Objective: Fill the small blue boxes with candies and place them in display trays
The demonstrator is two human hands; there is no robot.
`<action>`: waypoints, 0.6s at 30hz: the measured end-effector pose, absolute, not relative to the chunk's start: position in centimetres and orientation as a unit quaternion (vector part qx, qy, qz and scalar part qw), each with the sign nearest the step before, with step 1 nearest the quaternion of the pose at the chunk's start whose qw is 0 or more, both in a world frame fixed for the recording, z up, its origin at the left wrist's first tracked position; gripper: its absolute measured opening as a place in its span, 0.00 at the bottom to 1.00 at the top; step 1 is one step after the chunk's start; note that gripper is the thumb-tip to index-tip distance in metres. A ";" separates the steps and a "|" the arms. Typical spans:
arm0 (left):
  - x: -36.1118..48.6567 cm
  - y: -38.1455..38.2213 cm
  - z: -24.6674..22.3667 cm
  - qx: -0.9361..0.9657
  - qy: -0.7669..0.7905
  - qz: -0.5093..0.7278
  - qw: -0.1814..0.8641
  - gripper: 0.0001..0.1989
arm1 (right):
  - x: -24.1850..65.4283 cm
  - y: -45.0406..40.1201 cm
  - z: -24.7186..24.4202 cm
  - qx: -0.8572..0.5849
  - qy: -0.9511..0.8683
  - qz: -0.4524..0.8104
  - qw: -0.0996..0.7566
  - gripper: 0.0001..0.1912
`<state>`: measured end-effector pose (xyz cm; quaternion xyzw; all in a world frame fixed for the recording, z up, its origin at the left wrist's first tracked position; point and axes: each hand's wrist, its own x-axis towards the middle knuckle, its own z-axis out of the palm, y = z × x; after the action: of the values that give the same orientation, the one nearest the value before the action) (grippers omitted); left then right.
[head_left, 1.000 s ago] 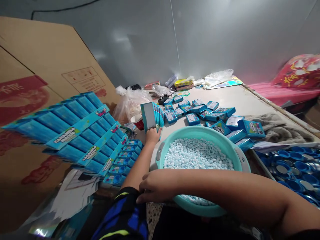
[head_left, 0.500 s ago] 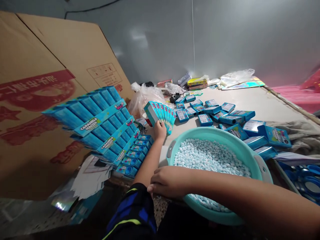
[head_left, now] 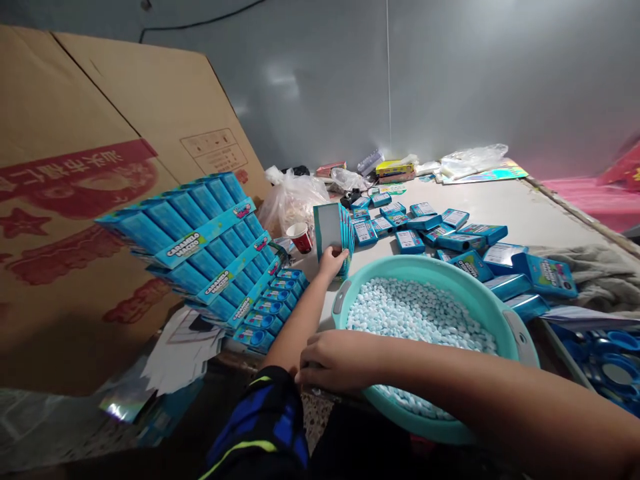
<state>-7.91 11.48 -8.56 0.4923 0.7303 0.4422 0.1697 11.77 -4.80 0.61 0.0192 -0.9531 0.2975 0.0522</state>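
Note:
My left hand (head_left: 332,261) grips an upright stack of flat blue cartons (head_left: 346,230) over the table, a plain pale panel facing left. Close to my left forearm, my right hand (head_left: 333,360) is curled at the table's front edge; its fingertips are hidden, so I cannot see whether it holds anything. My right forearm crosses over a turquoise basin (head_left: 505,313) filled with small pale-blue and white candies (head_left: 420,310). Left of my left arm stand tiers of blue display boxes (head_left: 215,257) lettered "CARAMELO MACIZO".
Several loose blue packs (head_left: 425,223) lie behind the basin. A red paper cup (head_left: 300,239) and a plastic bag (head_left: 290,200) stand near the cartons. A big cardboard box (head_left: 125,100) rises at left. At right are a grey cloth (head_left: 610,273) and a tray of blue round parts (head_left: 613,367).
My left hand has moved slightly right and turned the fanned cartons upright, closing the fan. The red cup now shows beside them. My right hand has stayed nearly still.

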 end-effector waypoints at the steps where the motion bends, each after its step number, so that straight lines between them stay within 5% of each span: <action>1: -7.7 11.5 -8.7 0.495 0.729 0.443 0.165 0.09 | 11.8 -4.8 0.7 0.019 -0.956 0.288 0.051 0.21; 12: -7.3 10.6 -4.2 0.465 0.756 0.460 0.029 0.06 | 11.7 -5.0 0.3 0.013 -0.961 0.270 0.056 0.20; 18: -6.7 -2.7 -0.6 0.487 0.722 0.483 -0.096 0.06 | 12.0 -4.8 0.1 0.017 -0.938 0.341 0.056 0.11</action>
<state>-6.68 -2.72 -0.58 0.4867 0.7215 0.4830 -0.0961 12.00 -4.80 0.10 0.0170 -0.9383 0.3408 0.0563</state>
